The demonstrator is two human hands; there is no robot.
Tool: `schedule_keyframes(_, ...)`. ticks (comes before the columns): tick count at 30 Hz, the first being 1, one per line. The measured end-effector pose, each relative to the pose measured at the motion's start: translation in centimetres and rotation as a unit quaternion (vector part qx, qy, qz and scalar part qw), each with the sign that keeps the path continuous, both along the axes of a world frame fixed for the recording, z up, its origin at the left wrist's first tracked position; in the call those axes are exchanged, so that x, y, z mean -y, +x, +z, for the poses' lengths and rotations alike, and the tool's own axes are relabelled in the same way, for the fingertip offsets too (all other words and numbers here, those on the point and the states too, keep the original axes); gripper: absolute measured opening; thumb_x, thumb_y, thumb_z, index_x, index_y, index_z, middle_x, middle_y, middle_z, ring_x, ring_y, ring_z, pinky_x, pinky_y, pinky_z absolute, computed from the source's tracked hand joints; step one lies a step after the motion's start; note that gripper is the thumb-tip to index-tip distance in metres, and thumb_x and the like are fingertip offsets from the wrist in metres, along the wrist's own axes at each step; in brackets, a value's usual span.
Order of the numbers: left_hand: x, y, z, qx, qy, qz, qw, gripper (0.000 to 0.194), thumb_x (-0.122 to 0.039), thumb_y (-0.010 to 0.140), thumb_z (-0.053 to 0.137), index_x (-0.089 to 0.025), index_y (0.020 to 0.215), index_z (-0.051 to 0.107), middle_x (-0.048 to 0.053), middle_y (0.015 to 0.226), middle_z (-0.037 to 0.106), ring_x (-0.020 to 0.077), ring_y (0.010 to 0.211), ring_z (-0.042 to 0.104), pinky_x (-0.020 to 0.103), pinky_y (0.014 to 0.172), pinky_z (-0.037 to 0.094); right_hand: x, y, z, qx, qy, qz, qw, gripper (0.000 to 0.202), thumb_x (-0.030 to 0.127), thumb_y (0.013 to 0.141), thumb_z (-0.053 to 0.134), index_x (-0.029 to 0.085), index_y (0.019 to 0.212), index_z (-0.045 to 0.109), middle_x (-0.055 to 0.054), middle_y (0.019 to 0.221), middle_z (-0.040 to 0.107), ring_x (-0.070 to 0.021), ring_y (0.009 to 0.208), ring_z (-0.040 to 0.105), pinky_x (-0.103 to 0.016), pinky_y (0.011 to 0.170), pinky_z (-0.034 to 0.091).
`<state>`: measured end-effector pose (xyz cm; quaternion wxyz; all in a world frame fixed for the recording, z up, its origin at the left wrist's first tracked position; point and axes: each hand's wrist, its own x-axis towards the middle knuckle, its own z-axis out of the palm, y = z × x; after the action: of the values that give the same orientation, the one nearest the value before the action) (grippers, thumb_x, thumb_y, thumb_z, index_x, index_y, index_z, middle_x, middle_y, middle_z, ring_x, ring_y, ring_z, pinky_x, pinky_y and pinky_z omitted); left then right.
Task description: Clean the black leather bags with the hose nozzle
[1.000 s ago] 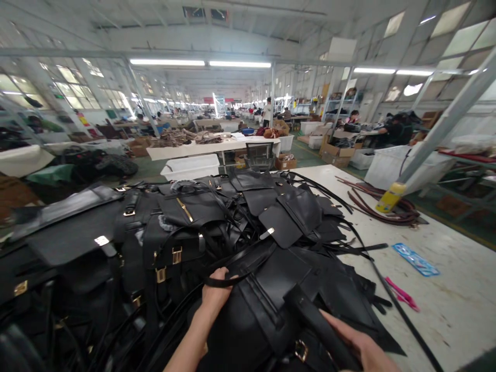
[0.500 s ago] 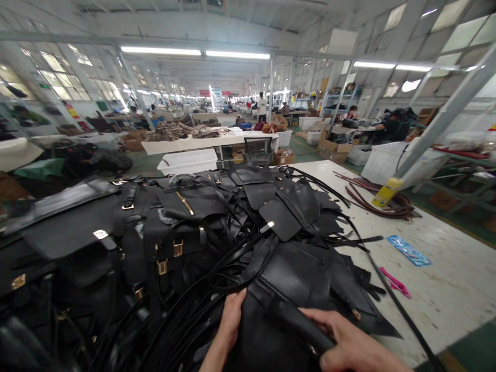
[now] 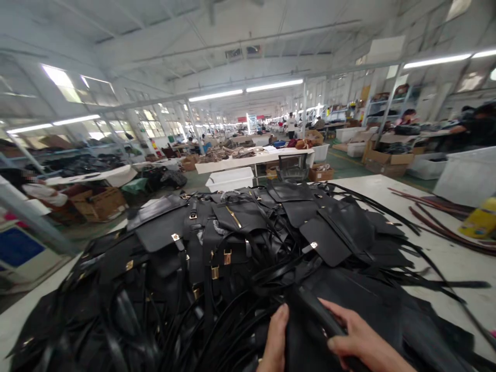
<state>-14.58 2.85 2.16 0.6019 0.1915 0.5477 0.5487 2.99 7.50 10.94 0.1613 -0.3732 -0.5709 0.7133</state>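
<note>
A black leather bag (image 3: pixel 300 336) is held between my two hands at the bottom centre. My left hand (image 3: pixel 274 338) grips its left side, thumb on top and fingers hidden behind. My right hand (image 3: pixel 358 336) is closed round a thick folded edge of the same bag, thumb and forefinger pinching it. Beneath and beyond lies a wide pile of black leather bags (image 3: pixel 240 222) with gold-coloured buckles. Long black straps (image 3: pixel 217 325) tangle to the left of my left hand, and a smooth black panel (image 3: pixel 372 299) spreads out beside my right hand.
Brown straps (image 3: pixel 437 222) and a yellow-wrapped post base (image 3: pixel 478 219) are at the right of the white table (image 3: pixel 375 188). Past it stand a white bin (image 3: pixel 230 178), a chair (image 3: pixel 292 168) and cardboard boxes (image 3: pixel 387 160). Several people work farther off.
The view has swung left and up, so the pile sits farther right in it. Both hands keep hold of the bag, which now stands more upright, and they are closer together.
</note>
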Motion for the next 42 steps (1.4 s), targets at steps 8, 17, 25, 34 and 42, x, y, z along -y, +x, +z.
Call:
schedule_keyframes(8, -2.6, -3.8, 6.9, -0.043, 0.026, -0.141, 0.989, 0.037, -0.020, 0.049, 0.068, -0.014, 0.085, 0.065, 0.004, 0.070, 0.067, 0.0209, 0.064, 0.059, 0.036, 0.068, 0.045, 2.7, 10.7, 1.7, 0.070, -0.003, -0.080, 0.994, 0.094, 0.029, 0.055, 0.058, 0.015, 0.137, 0.015, 0.001, 0.060, 0.060, -0.0096, 0.038, 0.044, -0.018, 0.038, 0.040)
schedule_keyframes(17, 2.2, -5.0, 1.1, -0.100, 0.036, -0.149, 0.983, 0.036, -0.039, 0.065, 0.063, -0.018, 0.093, 0.065, 0.007, 0.105, 0.063, 0.0260, 0.101, 0.054, 0.037, 0.092, 0.036, 5.9, 9.6, 1.8, 0.096, -0.039, -0.046, 0.994, 0.086, 0.016, 0.047, 0.054, 0.019, 0.131, 0.034, -0.004, 0.079, 0.063, -0.0126, 0.045, 0.051, -0.020, 0.038, 0.039)
schedule_keyframes(25, 4.3, -4.5, -1.2, 0.091, 0.023, -0.072, 0.993, 0.060, -0.064, 0.074, 0.036, -0.018, 0.105, 0.059, 0.010, 0.111, 0.060, 0.0247, 0.111, 0.048, 0.041, 0.100, 0.028, 5.7, 3.7, -0.5, 0.065, -0.110, -0.007, 0.992, 0.083, 0.006, 0.047, 0.055, 0.023, 0.127, 0.039, 0.000, 0.088, 0.062, -0.0070, 0.040, 0.052, -0.016, 0.036, 0.041)
schedule_keyframes(34, 5.2, -4.0, -1.7, 0.066, 0.063, -0.020, 0.996, 0.044, -0.025, 0.062, 0.064, -0.019, 0.105, 0.059, 0.007, 0.113, 0.059, 0.0240, 0.109, 0.049, 0.036, 0.097, 0.034, 2.9, -1.8, -0.1, -0.020, -0.037, -0.027, 0.999, 0.078, 0.010, 0.055, 0.058, 0.026, 0.128, 0.036, -0.002, 0.099, 0.059, -0.0057, 0.039, 0.050, -0.017, 0.035, 0.042)
schedule_keyframes(42, 4.6, -4.6, -2.2, 0.094, 0.039, -0.048, 0.994, 0.046, -0.015, 0.057, 0.062, -0.017, 0.102, 0.061, 0.008, 0.099, 0.066, 0.0274, 0.101, 0.055, 0.040, 0.093, 0.037, 6.8, 1.6, 2.0, 0.093, -0.062, 0.008, 0.994, 0.076, 0.004, 0.044, 0.058, 0.016, 0.119, 0.051, -0.001, 0.094, 0.062, -0.0185, 0.086, 0.057, -0.021, 0.070, 0.046)
